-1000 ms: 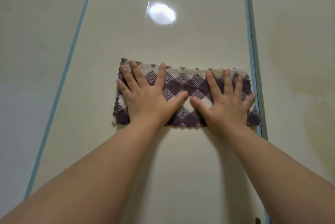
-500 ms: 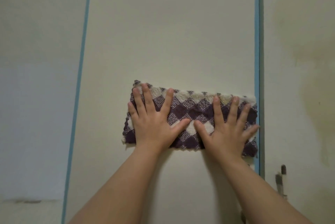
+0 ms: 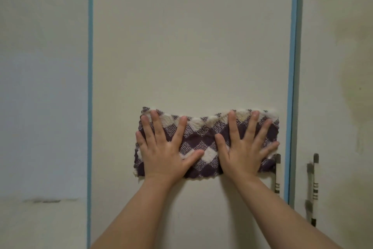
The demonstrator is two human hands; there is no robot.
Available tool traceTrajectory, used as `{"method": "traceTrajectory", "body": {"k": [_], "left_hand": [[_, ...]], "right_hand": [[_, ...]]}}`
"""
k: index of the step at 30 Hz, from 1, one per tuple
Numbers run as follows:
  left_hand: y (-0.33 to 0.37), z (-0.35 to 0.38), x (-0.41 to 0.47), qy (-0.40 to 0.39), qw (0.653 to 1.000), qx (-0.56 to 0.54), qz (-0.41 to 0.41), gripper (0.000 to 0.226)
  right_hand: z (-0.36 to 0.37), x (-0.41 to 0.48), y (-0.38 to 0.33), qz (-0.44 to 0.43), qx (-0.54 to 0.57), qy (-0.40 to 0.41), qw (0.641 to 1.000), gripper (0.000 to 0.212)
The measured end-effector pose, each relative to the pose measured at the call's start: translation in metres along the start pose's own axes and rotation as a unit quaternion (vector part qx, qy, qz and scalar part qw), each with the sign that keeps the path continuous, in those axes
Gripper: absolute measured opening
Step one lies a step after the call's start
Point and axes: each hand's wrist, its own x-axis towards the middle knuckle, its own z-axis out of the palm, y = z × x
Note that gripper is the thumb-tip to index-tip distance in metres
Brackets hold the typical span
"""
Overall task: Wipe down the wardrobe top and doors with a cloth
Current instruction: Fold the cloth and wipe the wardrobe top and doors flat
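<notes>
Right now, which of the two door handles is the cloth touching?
The left handle, on the door being wiped: the cloth overlaps its top end. The other handle, beyond the blue strip, stands clear.

The cream door panel [image 3: 191, 47] lies bare above the cloth [image 3: 203, 143] and to its left as far as the blue edge strip [image 3: 90, 87]. At the cloth's right end, a door handle [image 3: 277, 174] touches it, blocking rightward passage; a second handle [image 3: 314, 188] stands beyond the right blue strip [image 3: 293, 67].
</notes>
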Motion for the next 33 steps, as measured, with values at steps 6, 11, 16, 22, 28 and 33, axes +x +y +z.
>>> {"method": "traceTrajectory", "body": {"k": [6,11,16,22,28,33], "left_hand": [[-0.011,-0.002,0.021,0.028,1.000,0.006,0.012,0.089],[-0.009,0.001,0.014,0.048,0.999,0.012,0.013,0.093],[-0.013,0.004,-0.017,0.021,0.999,0.014,0.027,0.094],[-0.018,0.009,-0.071,-0.010,0.999,0.011,0.030,0.095],[-0.021,0.014,-0.139,-0.062,0.997,0.006,0.033,0.096],[-0.024,0.015,-0.204,-0.120,0.993,0.004,0.021,0.101]], "right_hand": [[0.002,0.009,-0.016,-0.002,-0.004,0.011,1.000,0.081],[0.015,-0.011,-0.008,-0.034,-0.032,0.045,0.998,0.078],[0.025,-0.043,0.002,-0.060,-0.035,0.052,0.996,0.073],[0.036,-0.093,0.022,-0.097,-0.044,0.024,0.994,0.073],[0.049,-0.160,0.041,-0.087,-0.059,-0.042,0.994,0.076],[0.051,-0.217,0.059,-0.095,-0.069,-0.112,0.987,0.078]]}}
